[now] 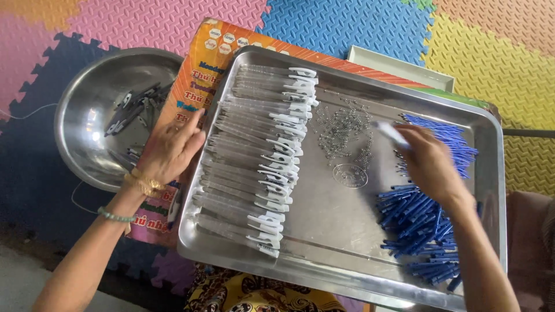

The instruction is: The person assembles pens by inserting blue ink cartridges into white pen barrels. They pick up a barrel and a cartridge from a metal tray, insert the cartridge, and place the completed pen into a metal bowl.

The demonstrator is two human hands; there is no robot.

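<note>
The right hand [430, 164] is over the right part of the steel tray [341, 231], fingers bent around a white, blurred pen part [388, 133] that sticks out toward the tray's middle. The part is held clear of the tray floor, just beside the little heap of springs [342, 130] and above the near edge of the blue refills [445, 136].

The tray holds four lots. Along its left side lies a long row of clear pen barrels [243, 156] with white clips, packed side by side from the far rim to the near rim, clips pointing toward the middle. The springs are scattered in the far middle. The blue refills lie in a fanned bunch by the far right rim, partly under the right hand. A loose heap of blue tubes [419, 228] fills the near right corner, under the right wrist and forearm.

The left hand [170, 150] lies open and flat, palm down, grasping nothing, on the printed board [199, 81] at the tray's left rim, fingertips touching or nearly touching that rim. The wrist wears a gold bracelet and a green bead band.

Left of the board sits a round steel bowl [87, 115] with a few dark clips [133, 107] inside. All rest on coloured foam mats [347, 23].
</note>
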